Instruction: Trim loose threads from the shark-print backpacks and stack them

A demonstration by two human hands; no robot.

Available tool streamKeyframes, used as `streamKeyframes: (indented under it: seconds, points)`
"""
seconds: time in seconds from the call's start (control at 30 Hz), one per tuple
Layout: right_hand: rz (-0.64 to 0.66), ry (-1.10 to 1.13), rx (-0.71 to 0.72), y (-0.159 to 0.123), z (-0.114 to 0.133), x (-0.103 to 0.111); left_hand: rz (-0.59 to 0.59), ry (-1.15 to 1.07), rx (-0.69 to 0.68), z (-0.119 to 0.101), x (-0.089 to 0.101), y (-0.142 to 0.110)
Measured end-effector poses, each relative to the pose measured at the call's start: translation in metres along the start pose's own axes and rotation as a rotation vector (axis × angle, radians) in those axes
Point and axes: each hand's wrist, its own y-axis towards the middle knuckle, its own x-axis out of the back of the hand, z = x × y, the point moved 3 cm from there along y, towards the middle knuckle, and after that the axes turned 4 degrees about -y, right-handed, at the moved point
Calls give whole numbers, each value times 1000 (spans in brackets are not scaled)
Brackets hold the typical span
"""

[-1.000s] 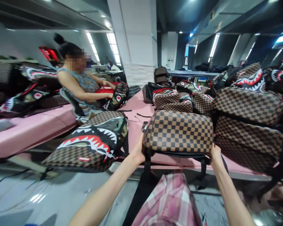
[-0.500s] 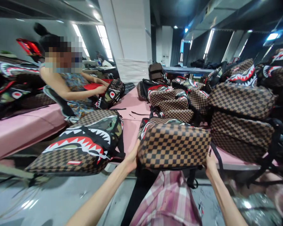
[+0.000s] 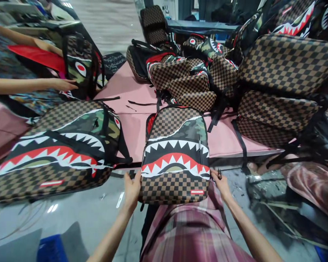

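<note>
A brown checkered backpack with a shark mouth and camouflage print [image 3: 175,153] lies face up, its bottom resting on my plaid-clad lap and its top on the edge of the pink table [image 3: 131,120]. My left hand [image 3: 131,188] grips its lower left side. My right hand [image 3: 221,181] holds its lower right side, with a small dark thing I cannot make out between the fingers.
A second shark backpack [image 3: 57,145] lies at the left. Several checkered backpacks [image 3: 278,83] are stacked at the right and back. A co-worker's hand [image 3: 61,84] rests on another bag [image 3: 80,67] at the far left. A blue crate [image 3: 50,249] stands on the floor.
The backpack has been tipped over toward me, from showing its checkered bottom to lying face up on my lap. The view has dropped downward.
</note>
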Motion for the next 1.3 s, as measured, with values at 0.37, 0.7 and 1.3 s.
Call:
streamKeyframes:
  seconds: [0.37,0.7,1.3]
  points:
    - [33,-652,628,67,117,-56,503,976,-1236,14,-36,-83]
    - [258,-304,314,34,81,-35,529,737,-1092,15,-40,-93]
    - [-92,-565,190,129,39,35,680,652,-356,-64,-197,-41]
